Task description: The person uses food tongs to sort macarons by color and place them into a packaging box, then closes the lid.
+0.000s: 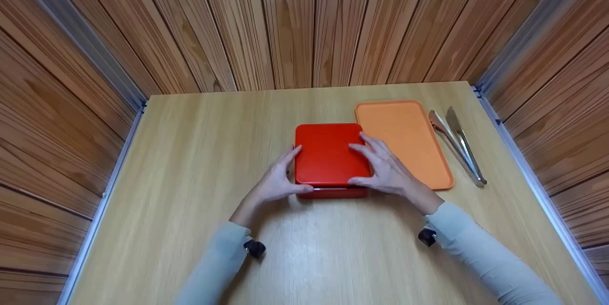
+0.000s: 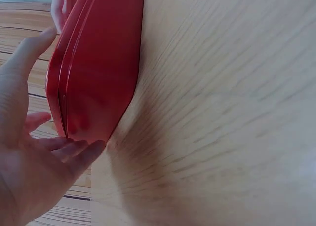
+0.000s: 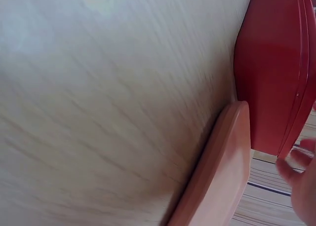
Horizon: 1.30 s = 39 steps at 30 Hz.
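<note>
A red rectangular box with a smooth red lid stands on the wooden table. My left hand is at its left side, fingers spread along the edge and thumb by the front-left corner. The left wrist view shows the left fingertips against the box's side wall. At the right, my right hand has its extended fingers and thumb over the lid's right edge. Only part of that hand shows in the right wrist view, its fingertips beside the lid's edge. A thin seam runs between lid and box.
An orange tray lies just right of the box, partly behind my right hand. Beyond it lie metal tongs and a metal knife or spatula-like utensil, crossing or overlapping. Wood-panelled walls border the table at the back and sides.
</note>
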### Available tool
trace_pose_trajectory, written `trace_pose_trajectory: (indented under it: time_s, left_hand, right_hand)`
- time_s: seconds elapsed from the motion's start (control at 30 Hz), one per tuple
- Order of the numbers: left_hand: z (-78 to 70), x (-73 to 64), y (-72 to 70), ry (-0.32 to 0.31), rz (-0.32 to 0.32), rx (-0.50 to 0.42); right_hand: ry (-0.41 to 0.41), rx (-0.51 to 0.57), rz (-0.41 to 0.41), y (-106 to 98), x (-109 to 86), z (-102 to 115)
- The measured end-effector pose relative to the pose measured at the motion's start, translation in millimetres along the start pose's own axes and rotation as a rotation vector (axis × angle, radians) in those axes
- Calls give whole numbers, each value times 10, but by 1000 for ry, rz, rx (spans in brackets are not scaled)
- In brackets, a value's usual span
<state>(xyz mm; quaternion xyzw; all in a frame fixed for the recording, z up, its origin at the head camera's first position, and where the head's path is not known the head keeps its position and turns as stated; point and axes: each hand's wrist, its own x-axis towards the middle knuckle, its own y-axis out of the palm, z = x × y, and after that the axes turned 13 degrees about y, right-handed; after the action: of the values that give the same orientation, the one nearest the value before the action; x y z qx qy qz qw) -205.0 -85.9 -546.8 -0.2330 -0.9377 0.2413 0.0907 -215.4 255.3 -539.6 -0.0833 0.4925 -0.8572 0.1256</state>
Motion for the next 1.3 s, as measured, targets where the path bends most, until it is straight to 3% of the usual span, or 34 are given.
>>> trace_pose_trajectory:
  time_s: [0.17, 0.3, 0.53, 1.03, 1.3]
  left_hand:
    - [28, 26, 16, 6, 28, 11]
    - [54, 15, 30, 11, 36, 14]
    - [90, -7, 54, 34, 40, 51]
    - [51, -30, 108, 76, 12, 100]
    - [61, -67, 112, 66, 28, 106]
  right_hand:
    - [151, 3, 122, -14, -1, 8]
    - [184, -19, 172, -16, -16, -12]
    - [169, -43, 160, 14, -51, -22]
    - [85, 50, 35, 125, -144, -48]
    - [102, 15, 66, 138, -182, -70]
